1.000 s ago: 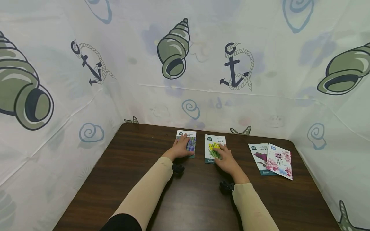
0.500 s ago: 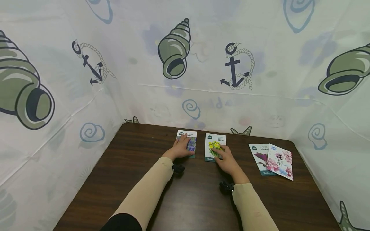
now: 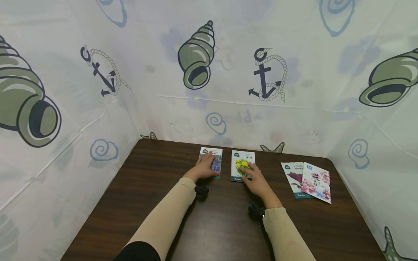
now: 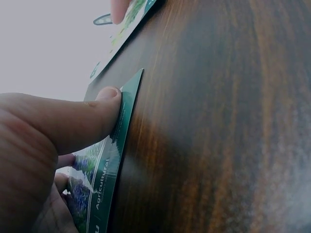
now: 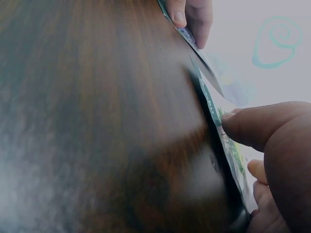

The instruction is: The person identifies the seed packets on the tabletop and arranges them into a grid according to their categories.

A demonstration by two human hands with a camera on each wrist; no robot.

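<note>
A seed packet with purple flowers (image 3: 216,165) lies near the far edge of the table. My left hand (image 3: 204,167) rests on it with spread fingers; in the left wrist view the thumb (image 4: 104,109) touches its green border. Just to the right lies a seed packet with yellow flowers (image 3: 242,156). My right hand (image 3: 255,181) lies over its lower right part, fingers spread. In the right wrist view the thumb (image 5: 238,125) presses near the green edge of this packet. A gap separates the two packets, which lie roughly level with each other.
At the right side of the dark wooden table (image 3: 156,188), a pink blossom packet (image 3: 316,182) overlaps a packet with a dark purplish flower (image 3: 294,177). A printed cloth (image 3: 156,65) hangs around the table's back and sides.
The yellow-flower packet has slid slightly away from me, toward the far edge, under my right hand. The left hand and the purple-flower packet have stayed in place.
</note>
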